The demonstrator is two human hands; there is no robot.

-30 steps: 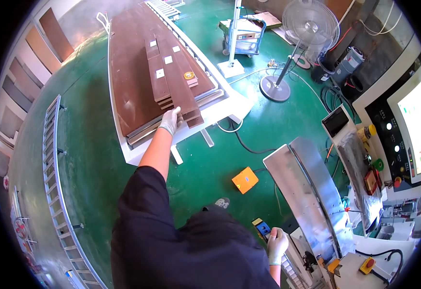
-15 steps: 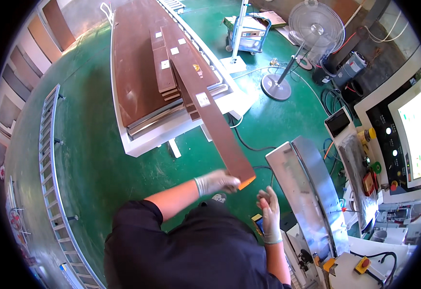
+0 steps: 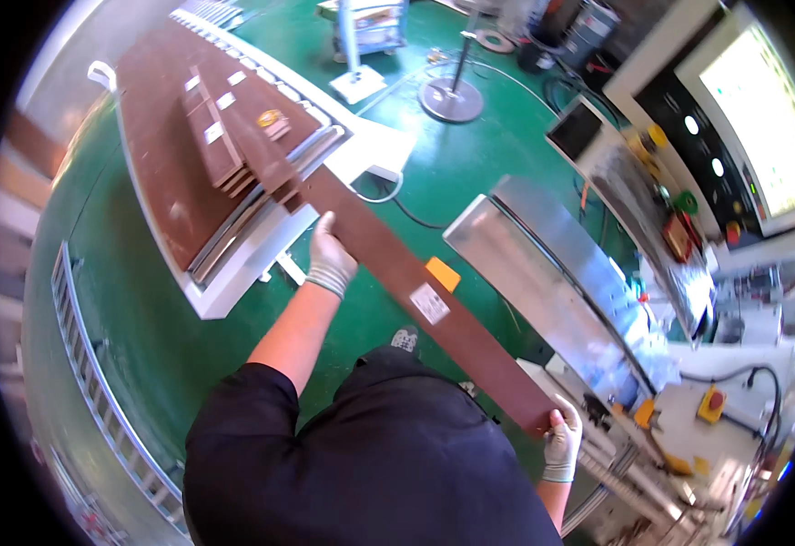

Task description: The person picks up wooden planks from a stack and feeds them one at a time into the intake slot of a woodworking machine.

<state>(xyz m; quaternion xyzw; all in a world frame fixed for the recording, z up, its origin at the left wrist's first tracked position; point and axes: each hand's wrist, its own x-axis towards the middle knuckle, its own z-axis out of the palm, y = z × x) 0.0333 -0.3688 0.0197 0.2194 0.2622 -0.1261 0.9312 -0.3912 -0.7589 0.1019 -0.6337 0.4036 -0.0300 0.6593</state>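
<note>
A long, narrow brown panel (image 3: 488,357) with a white label (image 3: 429,304) slants across in front of me, from the pallet-like stack to the lower right. Near its upper left end, my left hand (image 3: 332,253), in a pale glove, is closed on the edge. My right hand (image 3: 561,441), also gloved, grips the lower right end, its thumb on top. Behind the far end lie several similar brown panels (image 3: 211,136), labelled and piled on a wide brown sheet (image 3: 156,118) on a white-edged table (image 3: 256,264).
To the right stands a machine with a sloping metal cover (image 3: 525,264), a lit screen (image 3: 761,109) and a red-and-yellow stop button (image 3: 712,402). A yellow-orange object (image 3: 443,274) shows beside the panel. A ladder-like metal frame (image 3: 97,373) lies left; a round stand base (image 3: 452,98) is ahead.
The panel has come off the pile toward the lower right. My left hand has moved up along it, and my right hand, free before, now holds its near end. The view has turned right.
</note>
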